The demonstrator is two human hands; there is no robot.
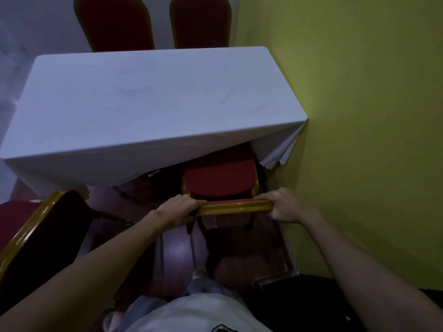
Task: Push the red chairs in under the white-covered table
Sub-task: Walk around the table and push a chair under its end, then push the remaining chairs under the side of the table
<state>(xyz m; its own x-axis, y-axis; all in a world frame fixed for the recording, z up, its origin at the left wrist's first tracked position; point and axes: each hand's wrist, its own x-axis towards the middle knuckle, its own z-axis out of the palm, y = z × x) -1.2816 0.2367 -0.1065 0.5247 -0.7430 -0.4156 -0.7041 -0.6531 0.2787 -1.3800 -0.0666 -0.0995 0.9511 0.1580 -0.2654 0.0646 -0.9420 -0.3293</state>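
A table under a white cloth [148, 99] fills the middle of the view. A red chair with a gold frame [219, 180] stands at its near right side, its seat partly under the lifted cloth edge. My left hand [178, 210] grips the left end of the chair's top rail [236, 207], and my right hand [285, 206] grips the right end. A second red chair [40, 233] stands at the near left, pulled out from the table and turned at an angle. Two more red chair backs, one left [115, 22] and one right [200, 22], rise behind the far side.
A yellow-green wall [359, 116] runs close along the table's right end and beside the gripped chair. The floor [177, 255] below is reddish and glossy. My own legs and a pale garment [199, 310] fill the bottom middle.
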